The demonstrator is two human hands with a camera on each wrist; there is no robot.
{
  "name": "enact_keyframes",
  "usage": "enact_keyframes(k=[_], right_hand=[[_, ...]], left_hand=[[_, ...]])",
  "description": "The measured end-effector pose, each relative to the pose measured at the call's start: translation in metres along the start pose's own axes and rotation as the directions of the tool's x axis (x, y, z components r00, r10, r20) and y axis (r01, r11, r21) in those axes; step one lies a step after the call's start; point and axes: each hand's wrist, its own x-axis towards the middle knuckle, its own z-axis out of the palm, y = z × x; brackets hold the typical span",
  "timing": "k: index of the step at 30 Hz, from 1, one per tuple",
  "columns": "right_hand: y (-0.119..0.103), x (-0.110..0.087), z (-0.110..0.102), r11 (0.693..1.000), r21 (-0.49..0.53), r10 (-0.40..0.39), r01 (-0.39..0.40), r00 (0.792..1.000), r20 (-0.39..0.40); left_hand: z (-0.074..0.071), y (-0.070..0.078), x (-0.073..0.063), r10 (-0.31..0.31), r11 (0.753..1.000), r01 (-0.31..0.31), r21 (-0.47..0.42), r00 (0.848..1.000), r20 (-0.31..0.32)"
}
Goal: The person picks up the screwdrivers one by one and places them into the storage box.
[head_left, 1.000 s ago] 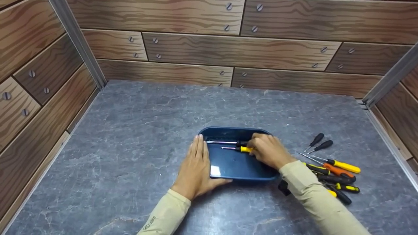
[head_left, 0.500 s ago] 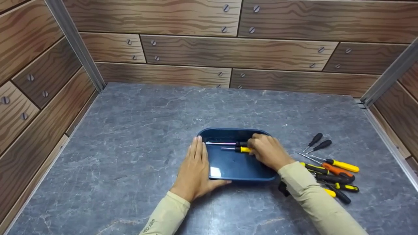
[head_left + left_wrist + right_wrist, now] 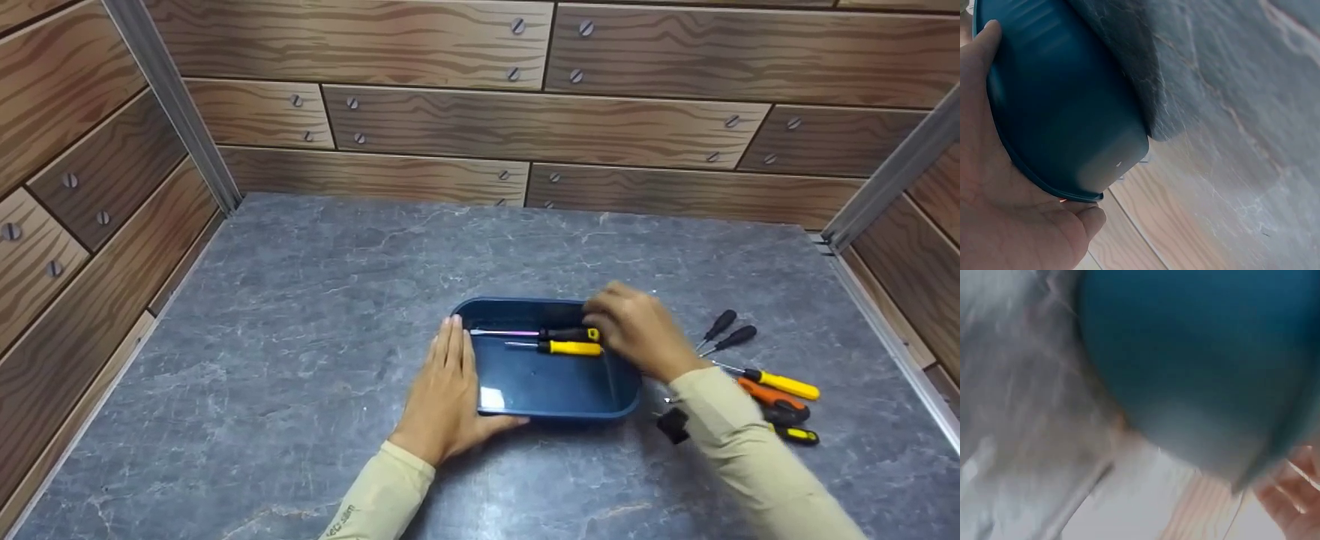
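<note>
A dark blue tray [image 3: 555, 415] sits on the grey marbled table. My left hand [image 3: 442, 401] rests against its left end, fingers straight along the rim and thumb along the front side. In the left wrist view, the palm lies by the tray's outer wall [image 3: 1061, 112]. Two screwdrivers lie side by side in the tray: a black-handled one [image 3: 566, 334] at the back and a yellow-handled one [image 3: 574, 348] before it. My right hand [image 3: 645, 330] is over the tray's right back corner, holding nothing, its fingers loosely bent. The right wrist view is blurred.
Right of the tray lie two small black screwdrivers [image 3: 735, 337], a yellow-handled screwdriver [image 3: 784, 384], an orange-handled one [image 3: 769, 394] and a black-and-yellow one [image 3: 799, 435]. A black object [image 3: 673, 425] lies by the right sleeve, which hides part of the pile. Wood-patterned walls [image 3: 420, 120] enclose the table.
My right hand has let go of the yellow-handled screwdriver and moved right, up to the tray's rim. Both screwdriver handles now show. My left hand stays at the tray.
</note>
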Motion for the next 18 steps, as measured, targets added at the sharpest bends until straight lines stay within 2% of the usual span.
enact_keyframes(k=[2, 5, 8, 10, 13, 16, 18], right_hand=[[0.009, -0.003, -0.012, 0.999, -0.036, -0.021, 0.018, 0.996, -0.084], [0.025, -0.011, -0.03, 0.993, -0.11, -0.072, 0.052, 0.979, -0.192], [0.043, -0.024, -0.045, 0.981, -0.18, -0.114, 0.072, 0.965, -0.237], [0.056, -0.036, -0.055, 0.975, -0.213, -0.114, 0.064, 0.966, -0.233], [0.075, -0.061, -0.067, 0.97, -0.242, -0.061, 0.015, 0.982, -0.181], [0.093, -0.088, -0.078, 0.971, -0.225, 0.062, -0.082, 0.994, -0.094], [0.102, -0.105, -0.084, 0.965, -0.195, 0.181, -0.177, 0.983, 0.004]], left_hand=[[0.0, 0.0, 0.0, 0.0, 1.0, 0.0, 0.0, 1.0, 0.003], [-0.001, 0.0, 0.0, -0.003, 1.0, 0.003, -0.009, 1.0, 0.001], [-0.001, 0.0, 0.0, -0.007, 1.0, 0.006, -0.021, 1.0, -0.006], [-0.001, 0.0, 0.0, -0.007, 1.0, 0.007, -0.024, 1.0, -0.009], [-0.001, 0.0, 0.0, -0.005, 1.0, 0.005, -0.028, 1.0, -0.009], [0.0, 0.0, 0.0, -0.002, 1.0, 0.002, -0.03, 1.0, -0.007], [-0.001, 0.0, -0.001, -0.001, 1.0, 0.001, -0.029, 1.0, -0.006]])
